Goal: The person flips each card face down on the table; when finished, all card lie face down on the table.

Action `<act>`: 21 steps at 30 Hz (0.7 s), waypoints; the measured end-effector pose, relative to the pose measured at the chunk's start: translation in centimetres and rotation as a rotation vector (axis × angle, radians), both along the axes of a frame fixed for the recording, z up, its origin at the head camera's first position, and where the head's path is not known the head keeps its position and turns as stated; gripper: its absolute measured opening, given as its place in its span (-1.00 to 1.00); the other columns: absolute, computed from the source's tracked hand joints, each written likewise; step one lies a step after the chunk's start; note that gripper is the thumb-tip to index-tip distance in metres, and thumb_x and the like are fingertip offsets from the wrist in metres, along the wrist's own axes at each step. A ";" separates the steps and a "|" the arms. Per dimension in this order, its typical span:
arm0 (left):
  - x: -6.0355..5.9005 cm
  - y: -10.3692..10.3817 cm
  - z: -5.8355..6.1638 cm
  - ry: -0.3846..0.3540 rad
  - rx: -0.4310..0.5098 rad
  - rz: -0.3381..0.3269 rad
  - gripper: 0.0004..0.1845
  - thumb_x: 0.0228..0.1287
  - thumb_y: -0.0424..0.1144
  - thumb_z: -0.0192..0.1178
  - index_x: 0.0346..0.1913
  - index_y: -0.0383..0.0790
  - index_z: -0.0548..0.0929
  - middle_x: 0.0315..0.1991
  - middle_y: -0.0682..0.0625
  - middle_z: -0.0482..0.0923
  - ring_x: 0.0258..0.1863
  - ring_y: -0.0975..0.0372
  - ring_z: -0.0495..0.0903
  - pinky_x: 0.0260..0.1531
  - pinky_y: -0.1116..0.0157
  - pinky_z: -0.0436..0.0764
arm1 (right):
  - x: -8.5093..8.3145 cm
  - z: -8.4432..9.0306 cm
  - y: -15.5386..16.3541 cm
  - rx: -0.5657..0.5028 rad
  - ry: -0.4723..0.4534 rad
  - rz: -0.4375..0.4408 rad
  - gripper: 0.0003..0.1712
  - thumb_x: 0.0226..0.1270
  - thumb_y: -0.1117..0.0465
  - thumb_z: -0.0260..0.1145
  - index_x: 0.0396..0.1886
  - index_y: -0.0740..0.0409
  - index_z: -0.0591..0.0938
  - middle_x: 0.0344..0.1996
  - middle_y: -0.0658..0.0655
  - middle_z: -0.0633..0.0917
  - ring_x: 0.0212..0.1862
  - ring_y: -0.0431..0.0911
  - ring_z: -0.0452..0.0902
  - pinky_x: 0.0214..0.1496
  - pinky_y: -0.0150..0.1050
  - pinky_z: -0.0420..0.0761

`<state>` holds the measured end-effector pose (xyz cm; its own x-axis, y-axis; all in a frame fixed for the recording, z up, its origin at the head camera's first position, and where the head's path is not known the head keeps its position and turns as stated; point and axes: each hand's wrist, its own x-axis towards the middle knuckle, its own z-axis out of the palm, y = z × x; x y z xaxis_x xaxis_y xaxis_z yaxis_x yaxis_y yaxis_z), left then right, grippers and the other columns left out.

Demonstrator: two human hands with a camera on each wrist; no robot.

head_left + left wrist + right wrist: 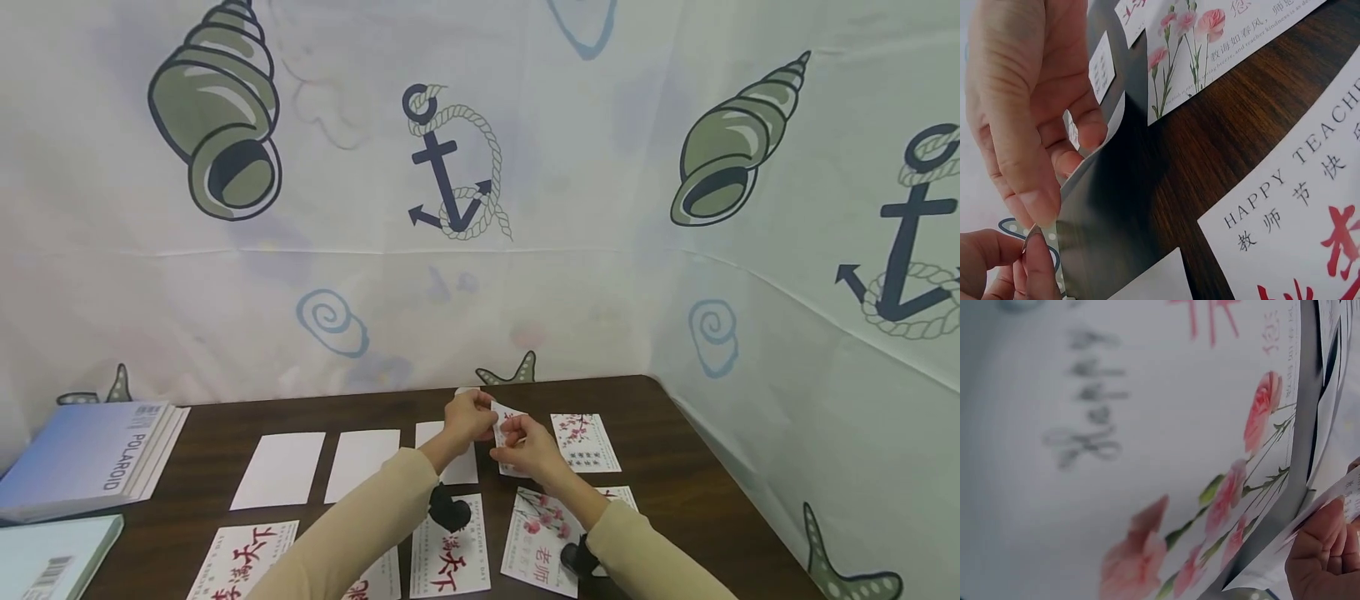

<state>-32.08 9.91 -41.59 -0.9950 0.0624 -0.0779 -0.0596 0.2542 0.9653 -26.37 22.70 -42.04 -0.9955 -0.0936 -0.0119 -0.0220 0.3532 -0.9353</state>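
Observation:
In the head view my left hand (468, 417) and right hand (528, 450) meet near the table's far edge. Between them stands a small white card with red print (508, 414), tilted up. Fingers of both hands pinch its edges, the left at the far side and the right nearer me. A bit of white shows behind the left hand. Printed text is visible on the held card (1352, 495) in the right wrist view. Just right of the hands lies a blossom card (585, 442). Close below my right forearm is a pink-flower card (542, 542).
Blank white cards (277, 471) form a back row on the dark wooden table (337, 412). Printed cards (450, 546) make a front row, partly under my sleeves. Thick books (82, 454) stack at the left. A patterned cloth (585, 317) hangs behind and to the right.

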 end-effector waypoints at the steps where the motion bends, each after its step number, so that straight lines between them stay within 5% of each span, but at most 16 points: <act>1: 0.0 0.0 0.0 -0.003 0.005 0.001 -0.71 -0.01 -0.55 0.18 -0.14 -0.43 0.58 -0.44 -0.09 0.58 -0.58 0.28 0.55 -0.59 0.34 0.66 | 0.1 0.0 0.0 0.001 0.010 0.003 -0.52 0.03 0.38 0.40 -0.05 0.42 0.44 -0.37 0.16 0.50 -0.43 -0.20 0.42 -0.47 -0.38 0.52; 13: 0.2 -0.1 -0.3 -0.054 0.185 -0.083 -0.69 0.38 -0.29 0.01 0.02 -0.44 0.56 -0.33 -0.12 0.58 -0.45 0.31 0.55 -0.42 0.30 0.69 | -0.2 0.4 0.9 -0.016 0.042 -0.052 -0.65 0.07 0.47 0.20 -0.08 0.44 0.54 -0.33 0.21 0.57 -0.45 -0.20 0.44 -0.52 -0.39 0.49; 21: 1.0 0.0 -0.7 -0.062 0.151 -0.181 -0.65 0.38 -0.35 0.03 0.17 -0.38 0.49 -0.04 -0.28 0.57 -0.13 0.03 0.62 -0.32 0.25 0.69 | -0.2 1.6 2.4 0.041 0.142 -0.107 -0.69 0.05 0.51 0.16 -0.15 0.42 0.60 -0.40 0.15 0.60 -0.43 -0.21 0.40 -0.51 -0.47 0.42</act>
<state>-31.07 9.89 -42.25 -0.9601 0.2552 -0.1143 -0.0860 0.1196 0.9891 -26.62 25.11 -40.49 -0.9918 0.0104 0.1277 -0.1130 0.3984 -0.9102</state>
